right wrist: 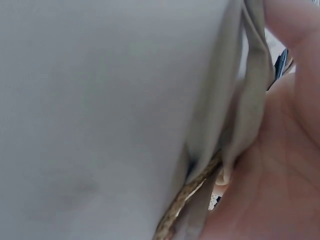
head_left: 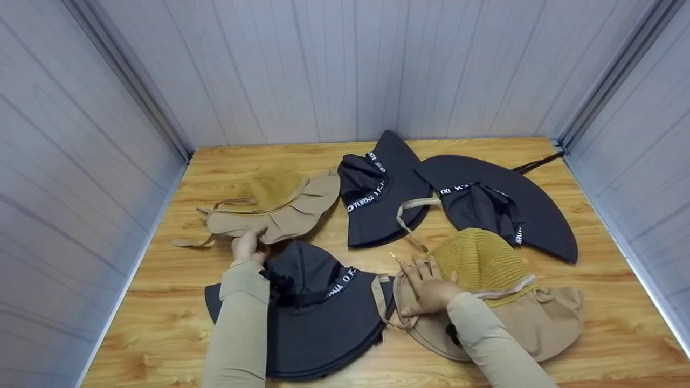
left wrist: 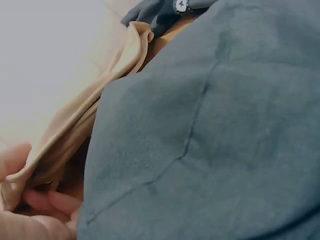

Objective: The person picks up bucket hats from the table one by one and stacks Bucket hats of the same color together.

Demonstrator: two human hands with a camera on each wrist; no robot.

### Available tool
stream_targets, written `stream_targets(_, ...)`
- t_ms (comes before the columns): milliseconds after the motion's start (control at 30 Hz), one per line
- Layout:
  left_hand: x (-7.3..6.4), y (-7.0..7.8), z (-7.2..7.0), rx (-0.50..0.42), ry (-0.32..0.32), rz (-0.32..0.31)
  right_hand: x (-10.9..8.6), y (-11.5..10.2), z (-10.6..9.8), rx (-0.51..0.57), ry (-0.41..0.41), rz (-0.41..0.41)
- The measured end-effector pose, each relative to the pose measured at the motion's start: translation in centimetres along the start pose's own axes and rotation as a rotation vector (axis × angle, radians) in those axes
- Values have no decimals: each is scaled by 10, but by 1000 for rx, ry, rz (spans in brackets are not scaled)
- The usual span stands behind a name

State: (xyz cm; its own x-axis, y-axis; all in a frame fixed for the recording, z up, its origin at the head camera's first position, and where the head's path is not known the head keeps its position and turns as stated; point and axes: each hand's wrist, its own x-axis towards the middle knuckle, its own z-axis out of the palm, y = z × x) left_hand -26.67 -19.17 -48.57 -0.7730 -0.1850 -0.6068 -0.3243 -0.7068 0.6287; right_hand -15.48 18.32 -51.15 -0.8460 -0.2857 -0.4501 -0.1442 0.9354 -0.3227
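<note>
My left hand pinches the front edge of the brim of a beige sun hat with a mustard knit crown. In the left wrist view, its thumb and fingers lie on either side of the beige brim. Right beside that hand is a dark bucket hat, whose cloth fills much of the same view. My right hand, fingers extended, rests on the brim of a second beige and mustard hat. The palm shows against its beige cloth.
Two more dark hats, one at back centre and one at back right, lie side by side on the wooden tabletop. Beige ties trail from the hats. Pale panel walls enclose the back and both sides.
</note>
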Motion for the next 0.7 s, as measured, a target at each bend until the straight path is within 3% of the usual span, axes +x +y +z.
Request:
stream_targets(100,-2,-2,2,-1,-78,30,0,0,0,-4,10,-6)
stream_targets(300,-7,-8,10,-128,-222,108,-1,1,0,4,31,-18)
stream_targets(533,-12,-13,24,-150,-260,243,0,7,2,53,118,-73)
stream_targets(700,-14,-17,32,-175,-266,293,-1,13,2,97,117,-92)
